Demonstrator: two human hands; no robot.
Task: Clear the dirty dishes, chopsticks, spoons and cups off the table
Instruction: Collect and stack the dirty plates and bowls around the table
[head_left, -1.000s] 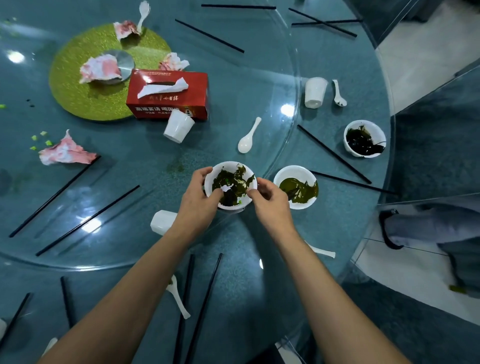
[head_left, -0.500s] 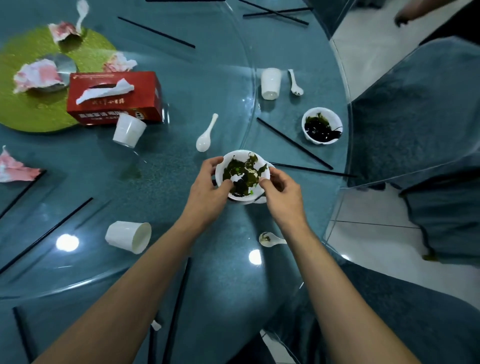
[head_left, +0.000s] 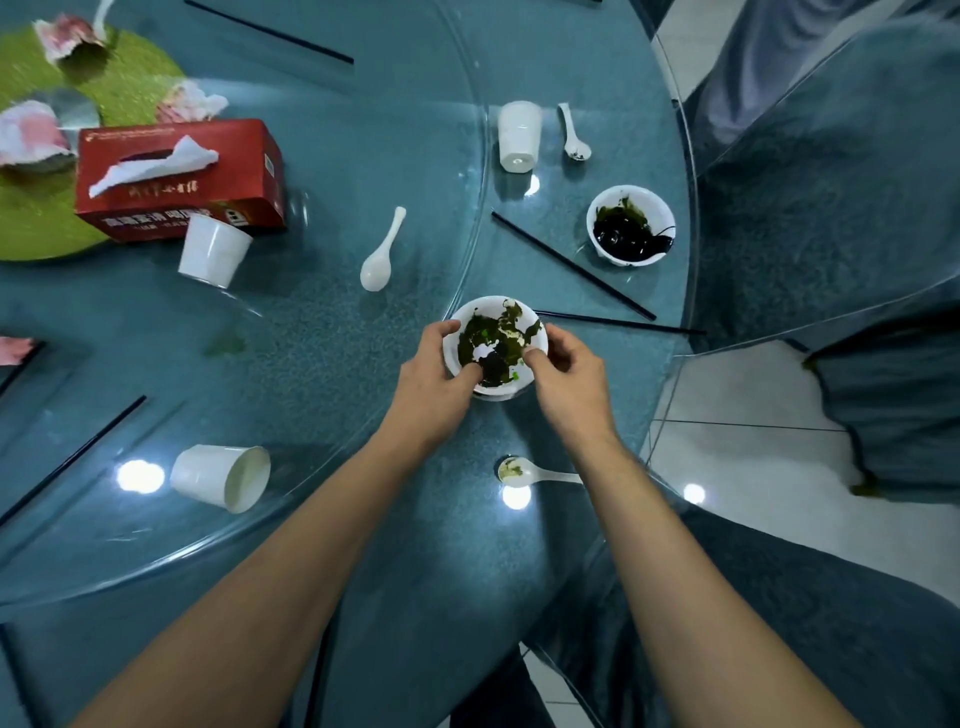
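Barely begun: left grip (head_left: 434, 384) and right grip (head_left: 569, 379) clasp one bowl (head_left: 483, 304); cups (head_left: 221, 475), spoons (head_left: 382, 254), chopsticks (head_left: 571, 265), another bowl (head_left: 649, 200) litter the desk (head_left: 322, 364).

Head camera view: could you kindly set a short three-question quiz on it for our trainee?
1. True or false: the left hand and the right hand both hold the bowl of greens.
2. The cup nearest the person is: A upright; B lying on its side; C stacked in another cup.
3. What colour is the tissue box?
Key: 1 true; 2 B; 3 red.
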